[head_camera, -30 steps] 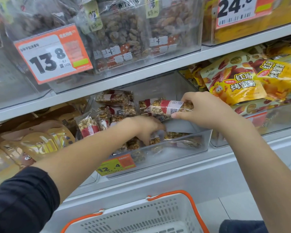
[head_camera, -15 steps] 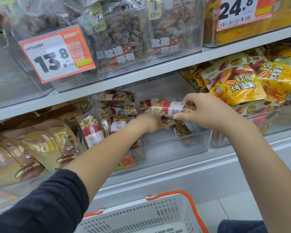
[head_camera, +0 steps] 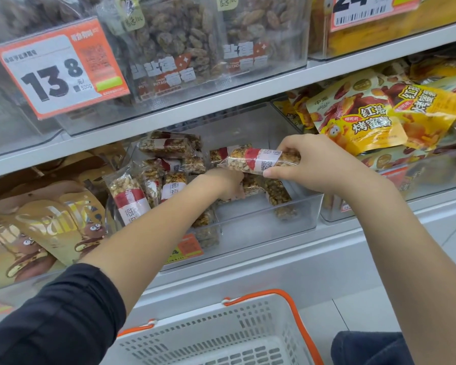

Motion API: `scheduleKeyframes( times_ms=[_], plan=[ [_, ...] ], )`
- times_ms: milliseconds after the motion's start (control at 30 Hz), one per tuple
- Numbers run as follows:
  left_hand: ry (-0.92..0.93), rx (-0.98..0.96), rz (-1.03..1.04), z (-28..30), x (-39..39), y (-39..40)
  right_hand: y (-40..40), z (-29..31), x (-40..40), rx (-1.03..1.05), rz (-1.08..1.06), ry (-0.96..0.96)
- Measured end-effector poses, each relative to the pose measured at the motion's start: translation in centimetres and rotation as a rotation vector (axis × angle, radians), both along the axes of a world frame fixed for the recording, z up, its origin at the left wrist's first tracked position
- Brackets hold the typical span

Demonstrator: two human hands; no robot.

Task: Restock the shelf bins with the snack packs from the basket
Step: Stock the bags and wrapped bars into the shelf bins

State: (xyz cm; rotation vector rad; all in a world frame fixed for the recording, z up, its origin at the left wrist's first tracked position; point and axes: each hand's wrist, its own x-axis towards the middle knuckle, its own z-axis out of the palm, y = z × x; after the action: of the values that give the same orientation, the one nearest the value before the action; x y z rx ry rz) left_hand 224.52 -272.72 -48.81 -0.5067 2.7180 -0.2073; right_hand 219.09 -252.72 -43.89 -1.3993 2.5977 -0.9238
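My right hand (head_camera: pixel 324 164) pinches a clear snack pack (head_camera: pixel 261 160) with a red and white label and holds it level above the clear shelf bin (head_camera: pixel 269 219). My left hand (head_camera: pixel 225 181) reaches down into the same bin, among the snack packs lying at its middle (head_camera: pixel 277 193). The held pack and the wrist hide its fingers, so its grip is unclear. More packs of the same kind (head_camera: pixel 128 200) stand on end at the bin's left side, and others are stacked at the back (head_camera: pixel 169 147). The white basket with orange handles (head_camera: pixel 221 335) sits below, and the part of it in view shows no packs.
Yellow sweet-potato snack bags (head_camera: pixel 358 119) fill the bin to the right. Brown pouches (head_camera: pixel 45 233) fill the bin to the left. The shelf above (head_camera: pixel 221 101) carries clear tubs of dried fruit and a 13.8 price tag (head_camera: pixel 61 69). A dark knee (head_camera: pixel 366 349) shows at the bottom right.
My left hand has moved from the bin's front edge back toward its middle, and the front right floor of the bin now lies bare. My right hand still holds its pack in nearly the same place.
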Motion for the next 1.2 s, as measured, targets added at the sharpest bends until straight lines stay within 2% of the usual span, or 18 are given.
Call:
scheduleKeyframes(
  times_ms=[100,300,500,567,600,667,800,933,1033,1100,1200],
  plan=[
    [0.152,0.090,0.024,-1.2,0.1,-0.6,0.0,-0.1,-0.1,0.011,0.004,0.001],
    [0.285,0.149,0.019,-1.5,0.7,-0.7,-0.6,-0.4,-0.2,0.009,-0.022,0.024],
    [0.671,0.433,0.122,3.1,4.7,-1.2,-1.4,-1.2,-0.2,0.009,-0.032,0.057],
    [0.691,0.594,0.078,4.3,6.7,-0.9,-2.1,-1.6,0.2,-0.016,-0.022,0.054],
    [0.663,0.611,0.009,4.7,7.4,-0.6,-2.4,-1.8,0.5,-0.032,-0.016,0.048],
    [0.636,0.512,-0.101,4.8,7.9,-0.6,-3.1,-2.0,1.0,-0.071,-0.007,0.012],
    [0.722,0.270,-0.147,5.3,6.9,-1.2,-4.3,-2.4,1.1,-0.089,0.026,0.017],
    [0.512,0.060,-0.174,5.2,5.9,-1.2,-3.9,-1.9,1.2,-0.159,-0.037,-0.121],
    [0.442,-0.098,-0.169,4.1,5.1,-1.2,-3.7,-2.2,-0.1,0.137,-0.112,-0.049],
    [0.446,-0.153,-0.139,3.2,4.1,-0.4,-4.1,-2.6,-0.3,0.354,-0.085,-0.086],
    [0.332,-0.220,-0.109,1.5,2.6,0.2,-4.8,-3.4,-0.3,0.646,-0.002,-0.140]
  ],
)
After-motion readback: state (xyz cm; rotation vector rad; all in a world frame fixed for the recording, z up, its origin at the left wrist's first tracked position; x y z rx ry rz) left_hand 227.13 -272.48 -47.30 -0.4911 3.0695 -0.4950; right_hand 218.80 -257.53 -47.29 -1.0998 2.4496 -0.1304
